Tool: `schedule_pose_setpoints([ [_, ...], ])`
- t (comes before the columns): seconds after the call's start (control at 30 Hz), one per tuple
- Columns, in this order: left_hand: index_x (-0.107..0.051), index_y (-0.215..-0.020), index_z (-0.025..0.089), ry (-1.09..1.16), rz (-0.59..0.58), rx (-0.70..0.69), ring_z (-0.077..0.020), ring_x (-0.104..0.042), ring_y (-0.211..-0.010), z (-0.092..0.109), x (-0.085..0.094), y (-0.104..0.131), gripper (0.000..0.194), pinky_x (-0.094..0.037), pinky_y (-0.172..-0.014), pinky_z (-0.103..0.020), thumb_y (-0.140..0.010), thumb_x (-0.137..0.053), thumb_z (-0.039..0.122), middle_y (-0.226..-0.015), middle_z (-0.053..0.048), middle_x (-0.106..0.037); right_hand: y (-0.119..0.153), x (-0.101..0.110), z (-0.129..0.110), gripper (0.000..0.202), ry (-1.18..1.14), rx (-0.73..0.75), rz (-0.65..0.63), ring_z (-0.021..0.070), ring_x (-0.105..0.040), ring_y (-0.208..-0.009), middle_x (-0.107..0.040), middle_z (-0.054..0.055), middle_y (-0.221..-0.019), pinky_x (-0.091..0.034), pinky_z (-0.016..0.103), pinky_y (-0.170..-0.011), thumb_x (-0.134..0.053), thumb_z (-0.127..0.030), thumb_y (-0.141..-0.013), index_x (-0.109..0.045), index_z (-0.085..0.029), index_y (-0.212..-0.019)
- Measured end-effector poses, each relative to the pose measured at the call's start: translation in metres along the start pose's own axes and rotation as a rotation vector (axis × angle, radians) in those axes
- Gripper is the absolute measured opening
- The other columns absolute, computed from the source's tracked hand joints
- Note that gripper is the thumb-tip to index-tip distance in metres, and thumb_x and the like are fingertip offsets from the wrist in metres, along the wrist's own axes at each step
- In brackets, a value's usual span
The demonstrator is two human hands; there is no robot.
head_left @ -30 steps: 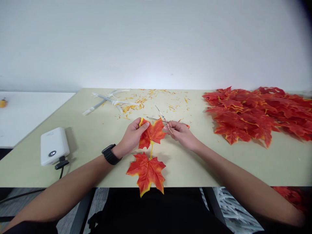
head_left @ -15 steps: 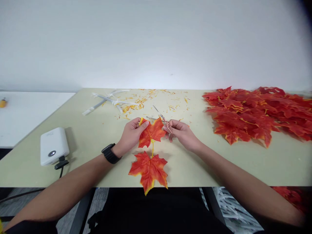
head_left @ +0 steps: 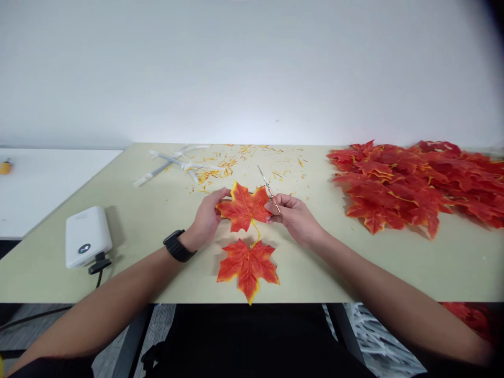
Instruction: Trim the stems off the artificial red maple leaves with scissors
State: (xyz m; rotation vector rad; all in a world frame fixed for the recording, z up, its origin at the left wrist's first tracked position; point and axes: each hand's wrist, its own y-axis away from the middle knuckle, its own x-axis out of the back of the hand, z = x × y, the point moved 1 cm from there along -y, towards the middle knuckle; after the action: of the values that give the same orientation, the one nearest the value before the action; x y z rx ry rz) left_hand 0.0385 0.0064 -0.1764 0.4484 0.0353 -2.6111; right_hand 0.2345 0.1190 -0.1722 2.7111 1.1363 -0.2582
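Two red-orange artificial maple leaves with yellow edges are joined by a thin yellow stem. The upper maple leaf (head_left: 244, 209) is raised between my hands, and the lower maple leaf (head_left: 249, 266) hangs near the table's front edge. My left hand (head_left: 208, 215) is closed at the upper leaf's left side, its fingers partly hidden behind it. In my right hand (head_left: 293, 214) are small scissors (head_left: 270, 190) with copper-coloured handles, one blade visible pointing up and away. That hand's fingertips also touch the upper leaf's right tip.
A heap of red maple leaves (head_left: 397, 184) covers the table's right side. Yellow-orange clippings (head_left: 214, 174) and clear plastic strips (head_left: 159, 170) lie toward the back. A white power bank (head_left: 87, 236) with a cable sits at left. White wall (head_left: 252, 68) stands behind.
The upper leaf has turned, and my left thumb has left its face. The lower leaf has swung right and away from me. The scissors' blades look closer together.
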Motion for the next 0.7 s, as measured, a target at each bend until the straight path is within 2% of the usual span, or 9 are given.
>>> schedule_pose_setpoints([
  [0.07,-0.07,-0.089,0.018,0.105,-0.07,0.113,-0.0137,-0.061,-0.057,0.002,0.002,-0.001,0.024,-0.051,-0.052,-0.025,-0.086,-0.063,0.041,-0.074,-0.001,-0.066,-0.001,0.004,-0.001,0.05,-0.005,-0.019,0.006,0.0094,-0.059,-0.064,-0.055,-0.004,-0.073,-0.05,0.027,-0.067,-0.094,-0.04,-0.066,-0.049,-0.018,-0.069],
  [0.13,-0.072,-0.099,0.017,0.123,-0.167,0.178,-0.0138,-0.063,-0.058,0.002,0.002,-0.001,0.023,-0.054,-0.055,-0.026,-0.084,-0.066,0.033,-0.077,-0.001,-0.069,-0.003,0.007,-0.002,0.05,-0.013,-0.04,0.005,0.0098,-0.06,-0.065,-0.055,-0.004,-0.074,-0.049,0.027,-0.068,-0.093,-0.04,-0.067,-0.048,-0.018,-0.07],
  [0.2,-0.072,-0.109,0.018,0.074,-0.241,0.131,-0.015,-0.069,-0.074,0.0,-0.001,0.001,0.029,-0.058,-0.067,-0.026,-0.081,-0.073,0.025,-0.092,-0.003,-0.074,-0.004,0.008,-0.002,0.051,-0.019,-0.057,0.003,0.0097,-0.06,-0.065,-0.055,-0.004,-0.074,-0.048,0.027,-0.068,-0.094,-0.04,-0.066,-0.048,-0.018,-0.07],
  [0.27,-0.071,-0.12,0.02,-0.005,-0.314,0.025,-0.0179,-0.071,-0.097,-0.002,-0.004,0.003,0.041,-0.059,-0.085,-0.028,-0.079,-0.078,0.019,-0.114,-0.005,-0.075,-0.004,0.008,-0.001,0.052,-0.003,-0.07,-0.005,0.0096,-0.06,-0.064,-0.056,-0.004,-0.074,-0.046,0.028,-0.068,-0.094,-0.041,-0.065,-0.048,-0.018,-0.069],
  [0.33,-0.065,-0.135,0.026,-0.091,-0.374,-0.062,-0.021,-0.067,-0.115,-0.005,-0.005,0.004,0.057,-0.056,-0.097,-0.03,-0.081,-0.082,0.02,-0.131,-0.006,-0.07,-0.004,0.007,0.0,0.05,0.045,-0.08,-0.017,0.0097,-0.058,-0.063,-0.056,-0.004,-0.072,-0.044,0.028,-0.067,-0.093,-0.042,-0.066,-0.049,-0.019,-0.07],
  [0.4,-0.058,-0.145,0.03,-0.179,-0.409,-0.108,-0.0232,-0.064,-0.123,-0.007,-0.003,0.003,0.069,-0.053,-0.102,-0.033,-0.081,-0.084,0.023,-0.142,-0.007,-0.065,-0.003,0.006,0.001,0.047,0.102,-0.084,-0.025,0.0092,-0.055,-0.06,-0.055,-0.005,-0.068,-0.041,0.027,-0.064,-0.091,-0.042,-0.068,-0.05,-0.019,-0.07],
  [0.47,-0.056,-0.146,0.031,-0.235,-0.447,-0.125,-0.0242,-0.064,-0.122,-0.007,0.0,0.002,0.069,-0.053,-0.101,-0.035,-0.083,-0.084,0.026,-0.141,-0.008,-0.065,-0.003,0.006,0.004,0.046,0.144,-0.088,-0.034,0.009,-0.053,-0.058,-0.052,-0.005,-0.064,-0.038,0.027,-0.062,-0.089,-0.042,-0.07,-0.05,-0.019,-0.069],
  [0.57,-0.063,-0.132,0.027,-0.241,-0.511,-0.128,-0.024,-0.067,-0.112,-0.005,0.001,0.002,0.051,-0.054,-0.097,-0.037,-0.085,-0.082,0.029,-0.131,-0.009,-0.068,-0.004,0.005,0.007,0.046,0.175,-0.101,-0.068,0.0096,-0.053,-0.057,-0.053,-0.005,-0.062,-0.036,0.026,-0.06,-0.087,-0.043,-0.071,-0.048,-0.019,-0.069],
  [0.7,-0.069,-0.12,0.023,-0.282,-0.472,-0.139,-0.0237,-0.067,-0.111,-0.004,0.0,0.001,0.041,-0.053,-0.094,-0.035,-0.083,-0.083,0.03,-0.135,-0.011,-0.066,-0.005,0.004,0.008,0.041,0.195,-0.111,-0.094,0.0088,-0.05,-0.056,-0.052,-0.005,-0.06,-0.033,0.026,-0.058,-0.084,-0.041,-0.072,-0.049,-0.019,-0.069],
])
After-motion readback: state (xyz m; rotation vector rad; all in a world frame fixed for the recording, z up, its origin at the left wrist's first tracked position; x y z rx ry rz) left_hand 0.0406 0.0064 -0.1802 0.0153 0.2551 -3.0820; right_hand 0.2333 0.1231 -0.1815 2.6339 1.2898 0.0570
